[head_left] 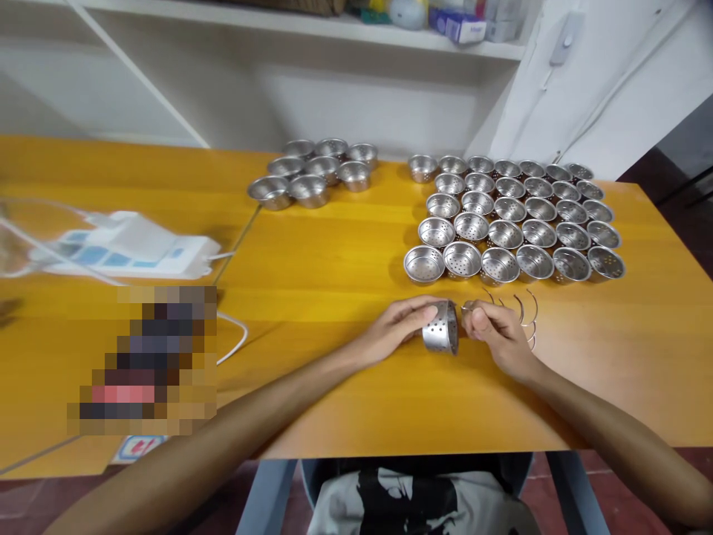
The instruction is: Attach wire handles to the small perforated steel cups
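Gripping a tilted cup [439, 334], the left hand [402, 321] turns its mouth toward the right hand [501, 333], pinching what looks like a wire [466, 306] just beside; fitting them likely needs careful alignment.

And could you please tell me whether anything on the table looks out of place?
Nothing looks spilled or visibly damaged. One small oddity: in the right-hand group of metal cups, the back-left cup juts past the left end of the row just in front.
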Demonstrator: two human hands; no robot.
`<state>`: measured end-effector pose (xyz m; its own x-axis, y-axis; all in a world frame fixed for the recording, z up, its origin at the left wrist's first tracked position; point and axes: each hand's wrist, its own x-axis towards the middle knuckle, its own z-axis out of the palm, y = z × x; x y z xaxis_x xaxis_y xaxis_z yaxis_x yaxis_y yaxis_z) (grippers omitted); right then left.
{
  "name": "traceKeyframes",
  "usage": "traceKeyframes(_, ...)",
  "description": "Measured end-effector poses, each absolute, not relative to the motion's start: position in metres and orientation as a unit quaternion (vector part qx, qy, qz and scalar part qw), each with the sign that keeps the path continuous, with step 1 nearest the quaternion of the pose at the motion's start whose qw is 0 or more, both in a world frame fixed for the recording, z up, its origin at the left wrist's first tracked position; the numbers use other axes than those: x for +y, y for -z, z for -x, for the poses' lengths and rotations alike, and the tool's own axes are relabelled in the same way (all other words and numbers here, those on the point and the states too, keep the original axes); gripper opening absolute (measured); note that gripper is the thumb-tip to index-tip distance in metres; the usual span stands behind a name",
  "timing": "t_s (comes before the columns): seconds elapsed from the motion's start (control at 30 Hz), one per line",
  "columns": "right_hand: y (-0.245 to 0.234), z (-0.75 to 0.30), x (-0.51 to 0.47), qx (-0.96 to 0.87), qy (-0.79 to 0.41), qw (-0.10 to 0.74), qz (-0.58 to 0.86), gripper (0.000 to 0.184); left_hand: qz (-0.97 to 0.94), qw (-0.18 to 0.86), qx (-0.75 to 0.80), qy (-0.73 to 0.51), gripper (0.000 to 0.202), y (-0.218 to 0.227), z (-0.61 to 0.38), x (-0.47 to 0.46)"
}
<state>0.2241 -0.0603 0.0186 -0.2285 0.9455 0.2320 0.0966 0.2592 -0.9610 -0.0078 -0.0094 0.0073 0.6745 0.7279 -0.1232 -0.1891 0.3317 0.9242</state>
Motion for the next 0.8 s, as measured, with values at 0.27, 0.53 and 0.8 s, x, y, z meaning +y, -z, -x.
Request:
traceKeyframes(0.27,-0.027,-0.221,-0.06,-0.619,-0.516,0.429,0.408,0.064,-0.497,0.767,0.278,-0.295,0.065,-0.005,0.007,-0.009)
traceKeyframes(0.53,-0.031,-0.218,-0.06,-0.642,-0.524,0.393,0.398,0.064,-0.536,0.734,0.283,-0.307,0.061,-0.001,0.008,-0.009)
traceKeyframes(0.8,-0.031,-0.217,-0.057,-0.642,-0.533,0.387,0.393,0.065,-0.536,0.74,0.275,-0.299,0.061,-0.003,0.008,-0.01)
